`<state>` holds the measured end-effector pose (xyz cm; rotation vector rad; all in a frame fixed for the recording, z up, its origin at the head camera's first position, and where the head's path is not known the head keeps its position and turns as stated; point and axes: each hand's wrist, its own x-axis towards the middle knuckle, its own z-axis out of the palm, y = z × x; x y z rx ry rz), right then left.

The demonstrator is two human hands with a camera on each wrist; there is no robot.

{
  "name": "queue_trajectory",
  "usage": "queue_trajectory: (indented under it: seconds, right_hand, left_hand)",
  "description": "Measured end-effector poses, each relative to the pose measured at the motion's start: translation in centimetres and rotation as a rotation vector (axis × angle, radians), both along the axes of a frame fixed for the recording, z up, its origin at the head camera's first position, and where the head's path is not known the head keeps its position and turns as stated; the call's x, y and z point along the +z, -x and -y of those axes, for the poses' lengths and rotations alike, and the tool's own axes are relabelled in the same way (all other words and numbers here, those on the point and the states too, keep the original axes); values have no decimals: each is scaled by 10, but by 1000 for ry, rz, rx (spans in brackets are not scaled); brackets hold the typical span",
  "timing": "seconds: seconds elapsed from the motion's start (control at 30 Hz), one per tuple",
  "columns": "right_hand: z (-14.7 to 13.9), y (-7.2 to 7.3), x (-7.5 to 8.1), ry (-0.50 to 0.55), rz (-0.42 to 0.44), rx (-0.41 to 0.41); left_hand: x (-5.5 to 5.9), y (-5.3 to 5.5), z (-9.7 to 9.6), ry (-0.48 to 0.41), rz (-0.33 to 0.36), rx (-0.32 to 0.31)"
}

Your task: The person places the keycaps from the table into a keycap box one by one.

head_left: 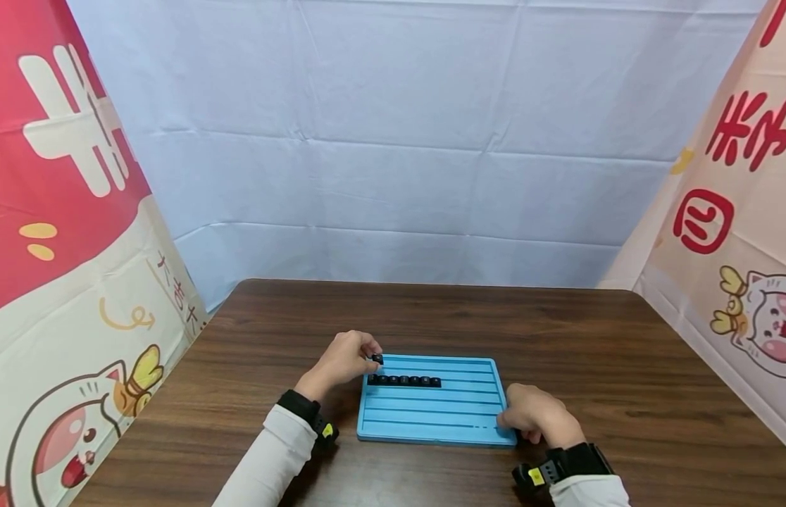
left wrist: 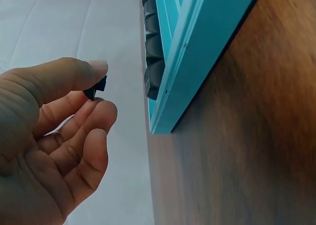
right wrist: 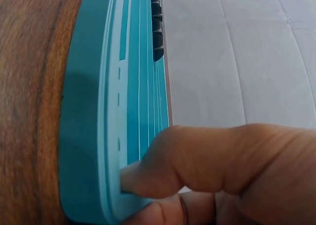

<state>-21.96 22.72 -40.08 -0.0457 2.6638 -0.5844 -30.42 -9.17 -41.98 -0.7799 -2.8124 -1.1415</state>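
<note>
A blue tray (head_left: 431, 414) with long parallel grooves lies flat on the table. Toward its left side a row of several black keycaps (head_left: 404, 381) stands in one groove. My left hand (head_left: 345, 359) pinches a single black keycap (left wrist: 96, 88) between thumb and fingers, over the tray's far left corner. In the left wrist view that keycap is apart from the tray and its row. At the near right corner, my right hand (head_left: 539, 412) grips the tray's edge, the thumb (right wrist: 148, 173) on the top face and other fingers at the side, partly hidden.
The tray rests on a dark wooden table (head_left: 291, 310) with rounded far corners. A pale cloth (head_left: 393, 141) hangs behind it. Printed cloths stand at the left (head_left: 63, 282) and the right (head_left: 748, 282).
</note>
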Motion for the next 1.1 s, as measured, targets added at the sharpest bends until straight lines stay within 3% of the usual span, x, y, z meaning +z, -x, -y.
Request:
queue_trajectory:
  seconds: [0.57,1.1]
  right_hand:
    - [-1,2,-1,-7,-3,16]
    - [0,3,-1,-21,10,3]
  left_hand:
    - [4,1,-26,30,-14,-64]
    - [0,-1,-47,100,-3,-61]
